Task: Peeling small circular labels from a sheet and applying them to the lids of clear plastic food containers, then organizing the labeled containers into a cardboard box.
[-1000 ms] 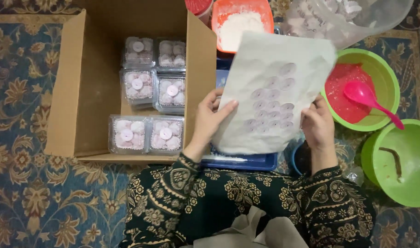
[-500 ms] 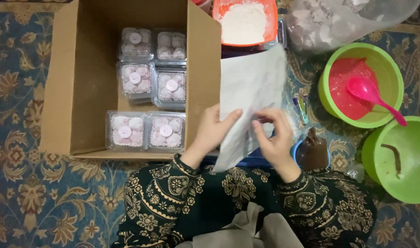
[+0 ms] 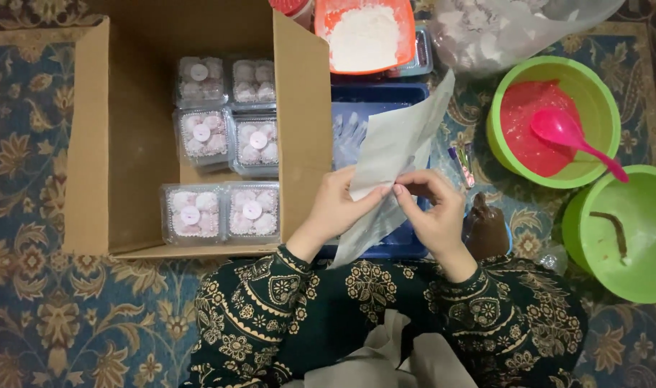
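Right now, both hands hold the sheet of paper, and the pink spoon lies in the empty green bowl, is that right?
Not quite. In the head view the pink spoon lies in the green bowl with red mixture, not the nearly empty one. Both hands, left and right, do hold the sheet of paper.

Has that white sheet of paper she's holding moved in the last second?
Yes. The white paper sheet lay spread flat across the blue tray; now it is turned up on edge, uncovering most of the tray.

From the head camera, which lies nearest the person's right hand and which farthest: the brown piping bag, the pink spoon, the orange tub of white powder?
From the right hand:
1. Brown piping bag, just right of it.
2. Pink spoon, up right, in the green bowl.
3. Orange tub of white powder, top centre.
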